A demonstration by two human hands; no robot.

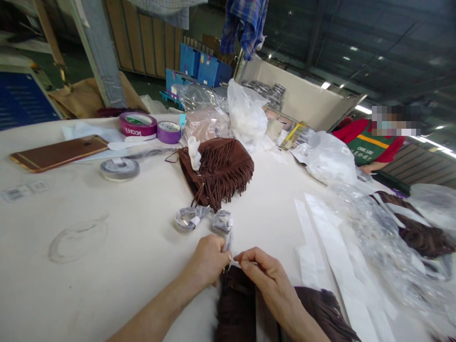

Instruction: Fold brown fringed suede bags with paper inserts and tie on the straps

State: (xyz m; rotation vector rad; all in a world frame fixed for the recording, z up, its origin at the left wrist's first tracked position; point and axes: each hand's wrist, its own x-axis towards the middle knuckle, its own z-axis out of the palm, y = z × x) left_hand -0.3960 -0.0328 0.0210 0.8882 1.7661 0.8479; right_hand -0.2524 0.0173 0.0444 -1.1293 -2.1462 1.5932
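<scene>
My left hand is closed, with its fingers against a plastic-wrapped grey strap and close to a small metal fitting. Between thumb and fingertips, my right hand pinches a thin white strip that stretches over to the left fingers. Directly below both hands lies a dark brown suede-like bag, partly cut off by the bottom edge. Two coiled wrapped straps, a left coil and a right coil, rest just beyond. Farther back sits a brown fringed bag with white paper at its opening.
On the white table are a phone, purple tape rolls and a grey coil at left. White paper strips, clear plastic bags and more brown material fill the right. A person in a green apron stands beyond.
</scene>
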